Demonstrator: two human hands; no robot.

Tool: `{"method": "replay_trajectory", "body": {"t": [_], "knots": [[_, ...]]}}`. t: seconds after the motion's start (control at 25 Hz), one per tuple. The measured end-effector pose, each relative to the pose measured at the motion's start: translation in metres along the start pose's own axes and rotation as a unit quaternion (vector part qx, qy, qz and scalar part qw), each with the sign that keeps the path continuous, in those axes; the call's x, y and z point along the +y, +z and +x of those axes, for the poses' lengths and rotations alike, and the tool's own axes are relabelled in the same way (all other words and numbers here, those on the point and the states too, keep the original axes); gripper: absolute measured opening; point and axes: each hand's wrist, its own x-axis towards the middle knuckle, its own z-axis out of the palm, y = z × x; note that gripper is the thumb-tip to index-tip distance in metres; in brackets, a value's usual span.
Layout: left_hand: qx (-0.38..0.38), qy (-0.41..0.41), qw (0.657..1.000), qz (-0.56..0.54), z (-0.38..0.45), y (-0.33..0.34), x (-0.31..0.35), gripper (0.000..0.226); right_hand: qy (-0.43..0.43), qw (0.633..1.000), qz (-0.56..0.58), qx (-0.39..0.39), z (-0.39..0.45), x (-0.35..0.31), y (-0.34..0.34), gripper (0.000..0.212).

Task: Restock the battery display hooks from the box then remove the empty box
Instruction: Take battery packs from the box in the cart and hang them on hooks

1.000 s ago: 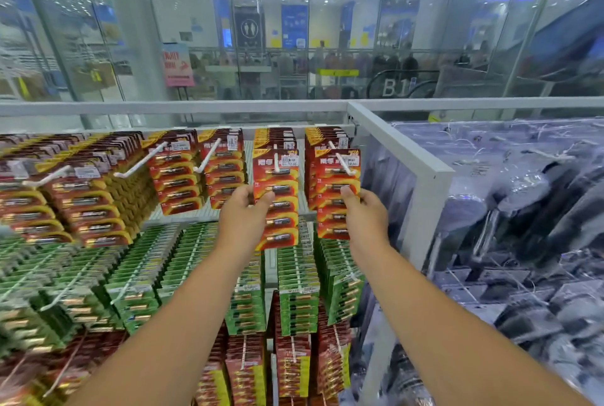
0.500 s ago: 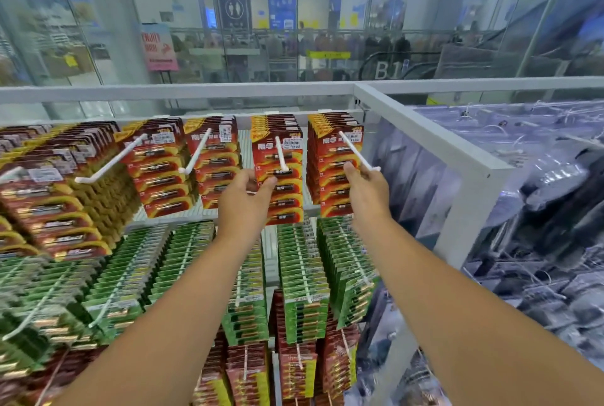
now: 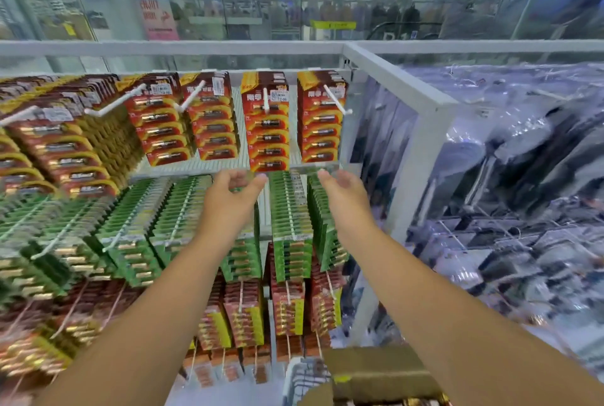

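While my left hand (image 3: 233, 191) and right hand (image 3: 343, 188) hover empty and loosely spread below the red carded battery packs (image 3: 268, 126), I judge restocking continues, reaching next into the brown cardboard box (image 3: 376, 369).

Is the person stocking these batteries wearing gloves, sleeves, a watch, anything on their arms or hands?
No. Both the left hand and the right hand are bare, with no gloves. The forearms are uncovered as far as the picture shows, with no sleeve in view. No watch, bracelet or ring shows, though the fingers are slightly blurred.
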Motion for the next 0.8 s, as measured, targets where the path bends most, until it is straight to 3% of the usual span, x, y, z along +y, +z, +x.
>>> {"method": "replay_trajectory", "body": {"t": [0.2, 0.32, 0.52, 0.8], "knots": [[-0.006, -0.028, 1.0, 0.007, -0.076, 0.009, -0.011, 0.048, 0.004, 0.997, 0.001, -0.081, -0.079, 0.04, -0.04, 0.056], [-0.045, -0.05, 0.998, -0.005, -0.126, 0.031, -0.025, 0.04, 0.015, 0.996, -0.002, -0.09, -0.115, 0.085, -0.087, 0.049], [-0.112, -0.085, 0.99, -0.016, -0.202, 0.106, -0.063, 0.029, 0.083, 0.995, -0.045, -0.035, -0.16, 0.173, -0.197, 0.036], [-0.239, -0.163, 0.956, 0.054, -0.3, 0.236, -0.145, 0.032, 0.192, 0.969, -0.121, 0.098, -0.198, 0.289, -0.319, 0.038]]}}
